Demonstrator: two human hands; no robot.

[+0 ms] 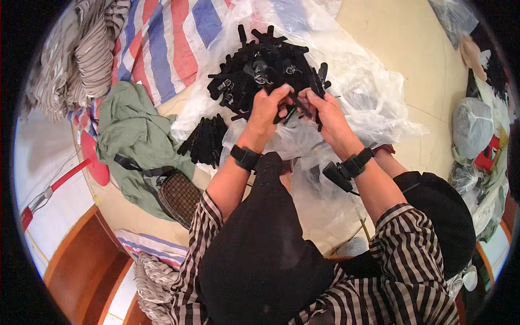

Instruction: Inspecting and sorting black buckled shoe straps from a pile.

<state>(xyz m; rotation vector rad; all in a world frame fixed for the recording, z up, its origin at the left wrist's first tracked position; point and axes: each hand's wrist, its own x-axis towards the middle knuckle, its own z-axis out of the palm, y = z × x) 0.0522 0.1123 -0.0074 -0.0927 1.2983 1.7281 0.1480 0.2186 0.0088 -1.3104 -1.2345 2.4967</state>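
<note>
A pile of black straps with silver buckles (257, 67) lies on crumpled clear plastic sheeting (374, 81) in front of me. At its near edge my left hand (266, 111) pinches a dark strap (302, 105) between thumb and fingers. My right hand (327, 114) is closed on the same strap, a short way to the right. Blur and the fingers hide part of it. More black strap ends stick up just beyond my right hand. A neat bundle of black straps (205, 140) rests apart from the pile, left of my left hand.
Green cloth (132, 127) and a brown patterned pouch (177, 197) lie to the left. Behind them are a striped tarp (162, 49) and bundled grey striped fabric (95, 59). Plastic bags (472, 127) line the right side. My knees (265, 233) flank the work area.
</note>
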